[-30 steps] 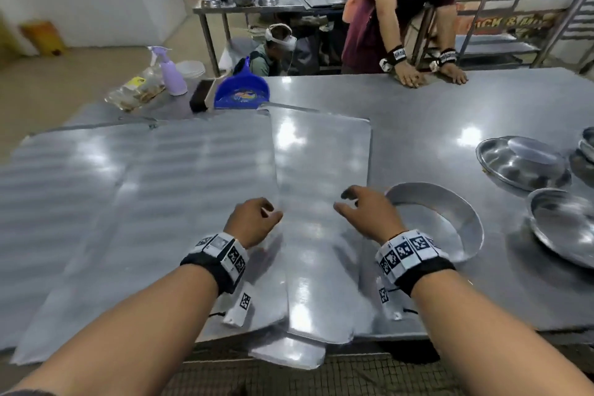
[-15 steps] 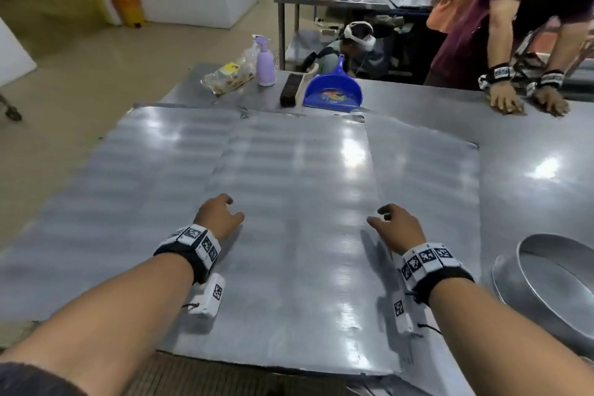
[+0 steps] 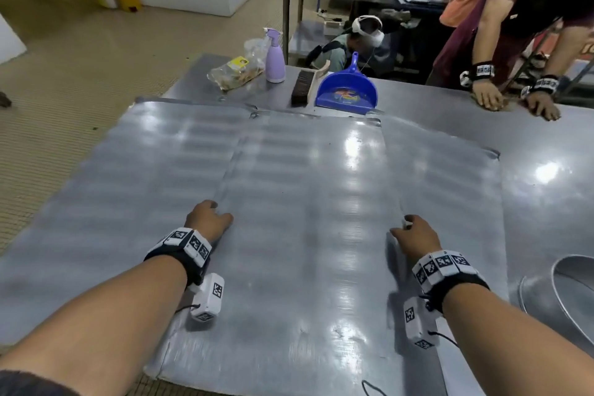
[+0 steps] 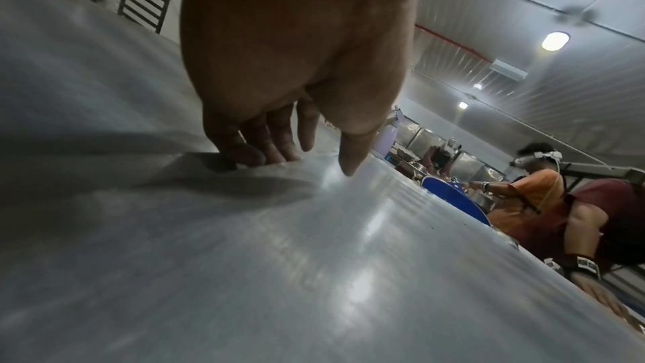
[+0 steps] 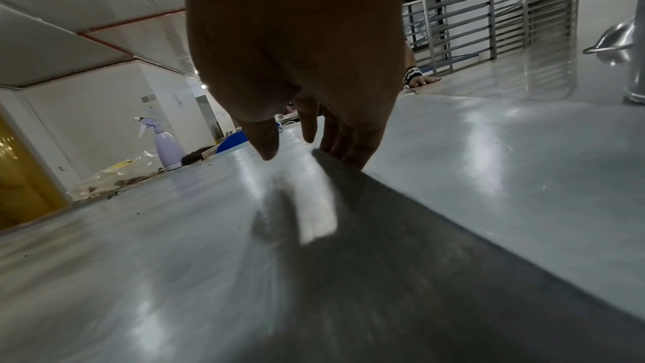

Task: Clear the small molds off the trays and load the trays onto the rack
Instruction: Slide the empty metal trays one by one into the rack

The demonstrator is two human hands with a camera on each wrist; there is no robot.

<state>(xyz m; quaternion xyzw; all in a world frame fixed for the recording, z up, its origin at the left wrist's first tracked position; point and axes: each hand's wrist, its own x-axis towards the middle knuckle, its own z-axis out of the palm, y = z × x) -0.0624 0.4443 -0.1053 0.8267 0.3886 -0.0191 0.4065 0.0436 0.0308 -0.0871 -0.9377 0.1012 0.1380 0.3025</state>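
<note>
The flat grey metal top tray (image 3: 308, 235) lies on overlapping trays at the steel table's (image 3: 546, 145) near edge, long axis running away from the person. Left hand (image 3: 208, 219) grips its left edge, right hand (image 3: 414, 235) its right, fingers curled under, equally near.

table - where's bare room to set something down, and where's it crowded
Free: the table right of the trays, between the other person's hands and the round pan; also the strip behind the trays, right of the dustpan. Crowded: the far left corner, with bag, spray bottle, brush and dustpan together.
</note>
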